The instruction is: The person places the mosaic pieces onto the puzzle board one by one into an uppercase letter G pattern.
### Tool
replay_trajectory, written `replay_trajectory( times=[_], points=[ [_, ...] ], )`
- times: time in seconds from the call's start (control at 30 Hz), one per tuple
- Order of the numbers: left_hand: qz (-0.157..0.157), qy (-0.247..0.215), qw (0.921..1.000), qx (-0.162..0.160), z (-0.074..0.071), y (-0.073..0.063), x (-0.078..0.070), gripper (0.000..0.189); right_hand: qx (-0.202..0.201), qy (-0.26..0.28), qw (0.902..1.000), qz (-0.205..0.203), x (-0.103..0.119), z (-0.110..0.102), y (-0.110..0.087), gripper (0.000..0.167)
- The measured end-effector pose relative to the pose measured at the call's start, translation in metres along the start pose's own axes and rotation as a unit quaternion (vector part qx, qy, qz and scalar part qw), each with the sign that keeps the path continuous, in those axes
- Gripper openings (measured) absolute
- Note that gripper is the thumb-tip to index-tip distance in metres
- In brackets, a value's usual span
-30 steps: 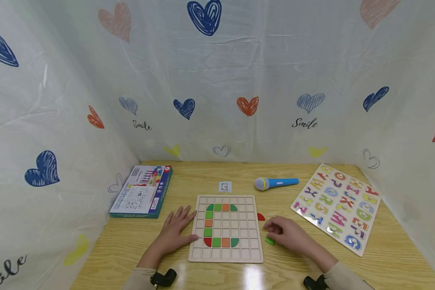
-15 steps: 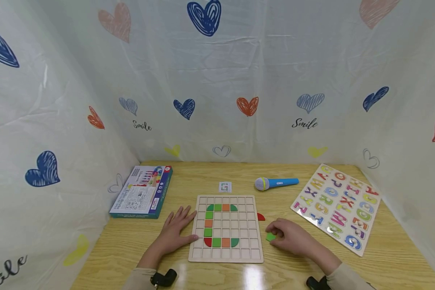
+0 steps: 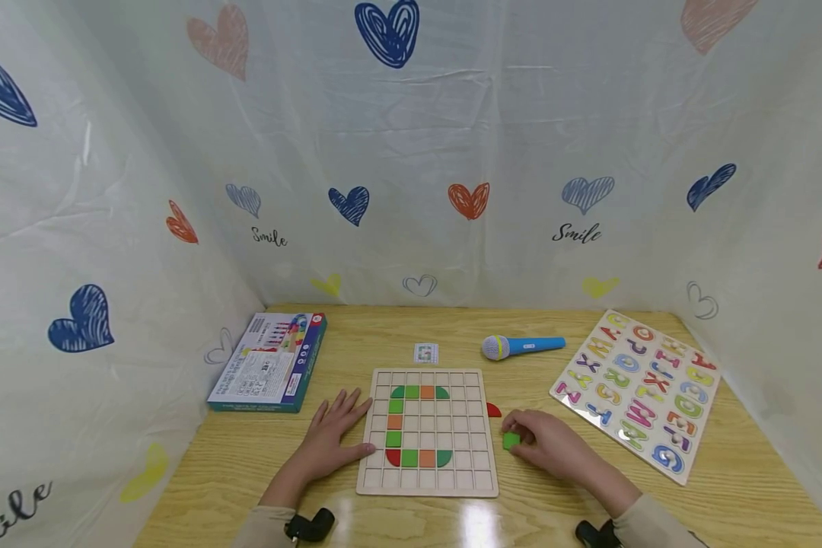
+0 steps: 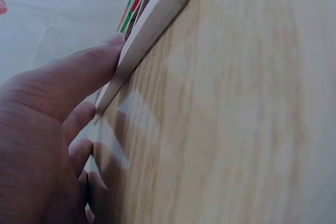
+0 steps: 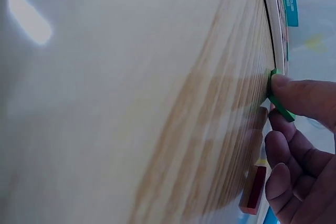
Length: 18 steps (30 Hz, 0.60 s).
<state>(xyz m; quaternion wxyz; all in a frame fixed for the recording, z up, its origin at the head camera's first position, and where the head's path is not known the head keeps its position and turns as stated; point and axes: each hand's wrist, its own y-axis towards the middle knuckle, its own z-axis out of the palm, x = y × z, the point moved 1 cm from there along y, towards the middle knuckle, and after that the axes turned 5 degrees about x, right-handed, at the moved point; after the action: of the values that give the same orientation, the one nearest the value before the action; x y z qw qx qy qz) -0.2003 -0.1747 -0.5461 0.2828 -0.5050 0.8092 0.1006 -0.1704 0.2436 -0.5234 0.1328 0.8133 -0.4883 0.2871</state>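
Note:
The fingers of my right hand (image 3: 548, 445) pinch a small green square tile (image 3: 511, 441) just right of a wooden grid board (image 3: 473, 426). In the right wrist view the tile (image 5: 283, 107) is tilted, with the thumb against its face. My left hand (image 3: 330, 440) lies spread at the board's left edge, its thumb touching the rim, as the left wrist view also shows. Green, orange and red tiles on the board form a C-like outline, with rounded pieces at its corners. A red quarter-round piece (image 3: 494, 410) sits against the board's right side.
Behind the board lies a small pattern card (image 3: 425, 352). A blue toy microphone (image 3: 524, 347) rests to its right. On the far right is an alphabet puzzle board (image 3: 633, 392), and a flat box (image 3: 267, 363) stands at the left. A heart-printed curtain (image 3: 411, 251) encloses the table.
The green tile, first flat and partly under my right fingers, has been taken up between thumb and fingers and tilted, slightly farther from me. My left hand has stayed put.

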Motion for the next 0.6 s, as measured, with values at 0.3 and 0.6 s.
replay_trajectory(
  times=[0.3,0.6],
  points=[
    [-0.001,0.000,1.0000,-0.001,0.000,0.000,0.000,0.082,-0.012,0.023,0.9996,0.015,0.000,0.001,0.005,0.013],
    [0.001,0.001,1.0000,0.001,0.000,0.000,0.001,0.082,-0.022,0.074,0.9971,0.001,0.009,0.005,0.014,0.018]
  ],
)
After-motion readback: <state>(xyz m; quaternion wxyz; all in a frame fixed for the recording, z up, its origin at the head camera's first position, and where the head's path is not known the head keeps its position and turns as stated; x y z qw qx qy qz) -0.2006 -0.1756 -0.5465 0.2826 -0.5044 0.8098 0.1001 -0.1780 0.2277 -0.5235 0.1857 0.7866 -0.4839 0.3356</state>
